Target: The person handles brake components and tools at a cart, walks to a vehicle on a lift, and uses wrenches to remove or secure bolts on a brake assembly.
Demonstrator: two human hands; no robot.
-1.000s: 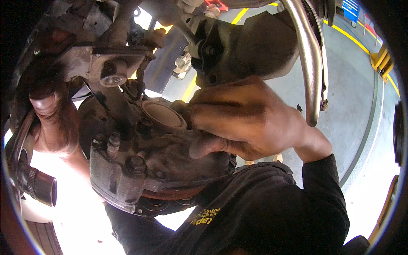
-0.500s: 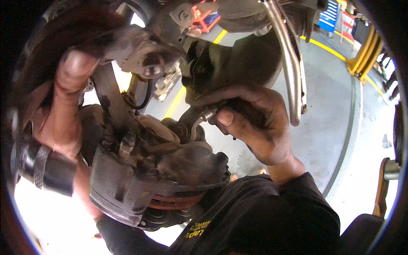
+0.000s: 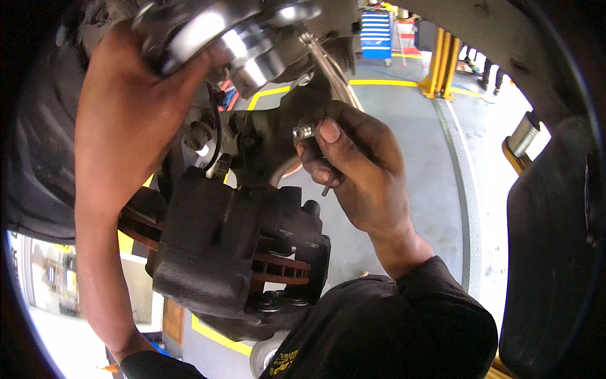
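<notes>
At the upper left, my left hand (image 3: 129, 107) is closed around a shiny metal part (image 3: 252, 60) with a round, socket-like end. Motion blur and the hand hide its full shape. My right hand (image 3: 363, 167) is closed near the middle, pinching a small metal fitting (image 3: 303, 132) with a hollow tip between thumb and fingers. A thin stem shows below those fingers. Below and between my hands is a dark, worn brake caliper (image 3: 208, 246) over a rusty brake disc (image 3: 281, 270). Neither hand appears to touch the caliper.
A long metal bar (image 3: 331, 66) slopes down behind my right hand. Beyond stand a blue tool cabinet (image 3: 376, 35) and a yellow lift post (image 3: 440, 63) on grey floor with yellow lines. A dark vehicle panel (image 3: 549, 252) fills the right edge.
The view has shifted. My right hand is now farther from the caliper, the fitting still in its fingers. My left hand sits higher, and the shiny metal part now shows beside it.
</notes>
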